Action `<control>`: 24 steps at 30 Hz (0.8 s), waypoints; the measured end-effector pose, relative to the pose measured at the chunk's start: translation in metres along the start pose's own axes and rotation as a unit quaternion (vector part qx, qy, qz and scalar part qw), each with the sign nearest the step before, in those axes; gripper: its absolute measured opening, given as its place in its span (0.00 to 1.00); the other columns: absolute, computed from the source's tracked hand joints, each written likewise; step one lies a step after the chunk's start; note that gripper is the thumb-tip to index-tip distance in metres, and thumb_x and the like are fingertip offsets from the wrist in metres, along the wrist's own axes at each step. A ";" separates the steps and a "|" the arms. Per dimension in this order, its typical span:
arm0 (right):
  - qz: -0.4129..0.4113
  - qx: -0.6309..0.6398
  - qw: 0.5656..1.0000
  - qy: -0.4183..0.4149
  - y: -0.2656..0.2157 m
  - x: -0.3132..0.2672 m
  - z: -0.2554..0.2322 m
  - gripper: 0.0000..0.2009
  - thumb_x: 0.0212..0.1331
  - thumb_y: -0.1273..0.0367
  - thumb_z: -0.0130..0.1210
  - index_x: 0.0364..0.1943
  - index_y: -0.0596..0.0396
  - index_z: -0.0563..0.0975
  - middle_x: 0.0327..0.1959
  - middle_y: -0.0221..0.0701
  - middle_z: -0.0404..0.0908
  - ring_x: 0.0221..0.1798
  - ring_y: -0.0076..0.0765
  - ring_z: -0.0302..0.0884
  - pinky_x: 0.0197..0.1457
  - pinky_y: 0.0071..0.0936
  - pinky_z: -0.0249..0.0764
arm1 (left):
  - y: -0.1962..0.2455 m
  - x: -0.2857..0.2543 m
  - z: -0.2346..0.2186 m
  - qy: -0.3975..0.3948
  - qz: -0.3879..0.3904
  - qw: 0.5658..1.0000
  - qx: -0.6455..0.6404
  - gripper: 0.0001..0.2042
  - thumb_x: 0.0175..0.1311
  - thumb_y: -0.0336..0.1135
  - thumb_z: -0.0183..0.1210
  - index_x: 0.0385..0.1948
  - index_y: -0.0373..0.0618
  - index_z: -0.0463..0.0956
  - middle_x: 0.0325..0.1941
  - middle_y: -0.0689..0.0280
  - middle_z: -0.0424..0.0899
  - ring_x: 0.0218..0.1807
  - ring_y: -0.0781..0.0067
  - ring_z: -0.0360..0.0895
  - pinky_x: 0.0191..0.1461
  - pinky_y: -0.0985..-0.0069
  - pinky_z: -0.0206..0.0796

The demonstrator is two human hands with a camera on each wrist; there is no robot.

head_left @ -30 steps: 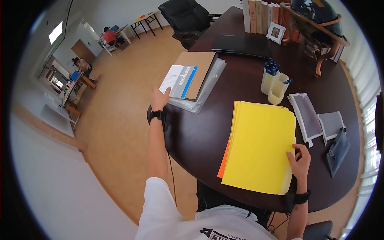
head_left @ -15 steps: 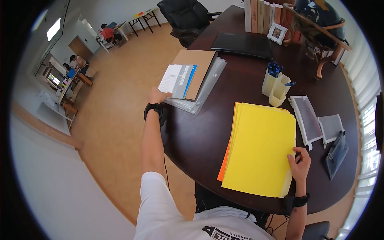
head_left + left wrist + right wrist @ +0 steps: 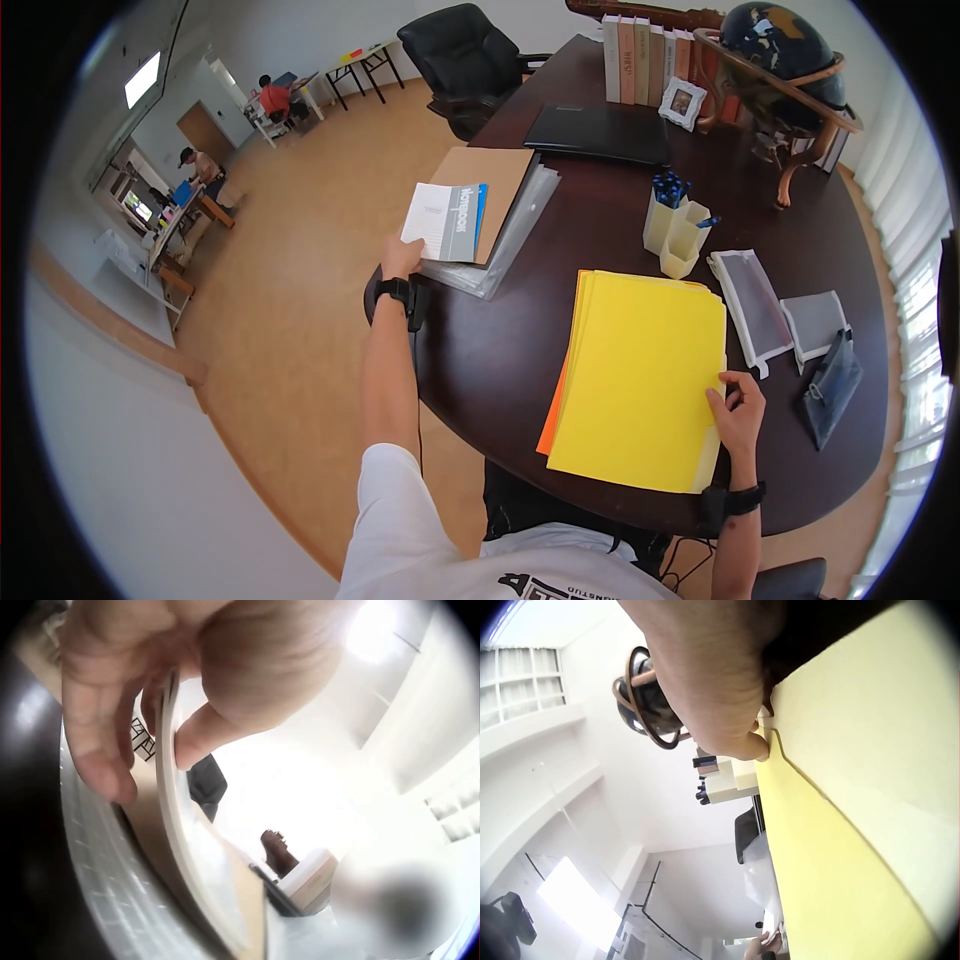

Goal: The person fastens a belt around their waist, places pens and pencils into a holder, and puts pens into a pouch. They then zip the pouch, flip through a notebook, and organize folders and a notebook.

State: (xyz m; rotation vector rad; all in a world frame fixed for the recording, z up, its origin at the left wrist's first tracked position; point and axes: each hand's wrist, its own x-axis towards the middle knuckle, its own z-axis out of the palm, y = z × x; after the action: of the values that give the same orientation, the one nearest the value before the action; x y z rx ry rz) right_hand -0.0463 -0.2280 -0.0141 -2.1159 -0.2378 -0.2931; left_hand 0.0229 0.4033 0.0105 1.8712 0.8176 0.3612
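Observation:
My left hand (image 3: 403, 258) pinches the near edge of a white-and-grey notebook (image 3: 440, 222) with a blue strip. In the left wrist view, the thumb (image 3: 196, 739) is on one face of the raised, bent notebook and the fingers are on the other. Under it lie a brown kraft cover (image 3: 500, 172) and several clear plastic sleeves (image 3: 520, 225). My right hand (image 3: 738, 410) rests at the right edge of a stack of yellow folders (image 3: 635, 380), thumb and loosely bent fingers touching it. An orange folder (image 3: 552, 420) sticks out at the stack's left.
Beyond the folders stand cream pen holders (image 3: 680, 240) with blue pens. Mesh pouches (image 3: 755, 305) and a dark blue pouch (image 3: 832, 388) lie at the right. Farther back are a black laptop (image 3: 598, 135), books (image 3: 640, 60), a photo frame (image 3: 681, 104) and a globe (image 3: 775, 40).
The left hand's fingers have gone from the notebook's top to its near edge, and the notebook now sits slightly raised and shifted. The right hand stays at the folders. The head view has shifted slightly.

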 end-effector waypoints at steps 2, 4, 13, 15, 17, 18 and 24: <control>-0.015 0.009 1.000 0.012 -0.004 0.001 0.000 0.14 0.46 0.76 0.67 0.39 0.59 0.79 0.34 0.26 0.78 0.19 0.17 0.61 0.25 0.18 0.61 | 0.014 -0.025 0.006 -0.010 0.015 0.990 -0.142 0.16 0.63 0.27 0.58 0.51 0.30 0.74 0.42 0.53 0.83 0.44 0.59 0.84 0.43 0.67 0.80; -0.023 0.023 0.999 0.030 -0.008 0.001 0.001 0.13 0.48 0.77 0.66 0.39 0.59 0.79 0.34 0.27 0.77 0.19 0.17 0.59 0.24 0.18 0.59 | 0.028 -0.060 0.009 -0.023 0.033 0.968 -0.248 0.14 0.67 0.26 0.54 0.53 0.31 0.71 0.46 0.53 0.82 0.44 0.58 0.84 0.45 0.66 0.81; -0.029 0.155 0.982 0.105 -0.007 0.008 -0.002 0.06 0.63 0.78 0.57 0.42 0.62 0.77 0.34 0.26 0.76 0.22 0.12 0.63 0.25 0.14 0.59 | 0.046 -0.214 0.028 -0.105 0.077 0.889 -0.439 0.11 0.72 0.30 0.55 0.47 0.35 0.65 0.49 0.52 0.82 0.47 0.59 0.85 0.49 0.62 0.81; 0.064 0.259 0.962 0.056 -0.036 0.006 0.000 0.06 0.66 0.77 0.55 0.45 0.62 0.76 0.35 0.26 0.78 0.25 0.12 0.68 0.26 0.13 0.62 | 0.053 -0.252 0.047 -0.145 0.070 0.874 -0.458 0.11 0.72 0.30 0.55 0.47 0.36 0.64 0.49 0.52 0.81 0.48 0.61 0.84 0.52 0.63 0.81; 0.061 0.302 0.951 -0.035 -0.049 0.009 0.005 0.12 0.68 0.74 0.54 0.51 0.66 0.75 0.37 0.31 0.81 0.30 0.18 0.77 0.32 0.16 0.73 | 0.058 -0.280 0.069 -0.205 0.055 0.851 -0.480 0.11 0.72 0.29 0.55 0.49 0.36 0.64 0.51 0.53 0.80 0.50 0.62 0.83 0.54 0.62 0.81; 0.068 0.322 0.941 -0.080 -0.060 0.011 0.006 0.15 0.68 0.72 0.54 0.55 0.66 0.73 0.41 0.36 0.82 0.34 0.23 0.80 0.38 0.20 0.79 | 0.060 -0.290 0.081 -0.234 0.042 0.840 -0.488 0.11 0.72 0.29 0.55 0.49 0.36 0.64 0.52 0.53 0.80 0.52 0.62 0.83 0.55 0.62 0.81; 0.249 0.577 0.759 -0.171 -0.076 0.021 0.041 0.24 0.74 0.63 0.47 0.68 0.60 0.62 0.62 0.41 0.73 0.60 0.39 0.76 0.61 0.36 0.76 | 0.068 -0.330 0.143 -0.385 0.043 0.866 -0.316 0.16 0.69 0.28 0.59 0.51 0.36 0.64 0.53 0.54 0.78 0.54 0.64 0.81 0.54 0.63 0.81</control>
State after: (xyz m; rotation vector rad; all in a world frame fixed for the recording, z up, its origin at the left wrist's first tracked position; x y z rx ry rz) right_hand -0.0430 -0.1521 0.0322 -0.8926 -0.0189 0.4841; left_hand -0.1084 0.0632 0.0462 1.2471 0.0363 -0.0863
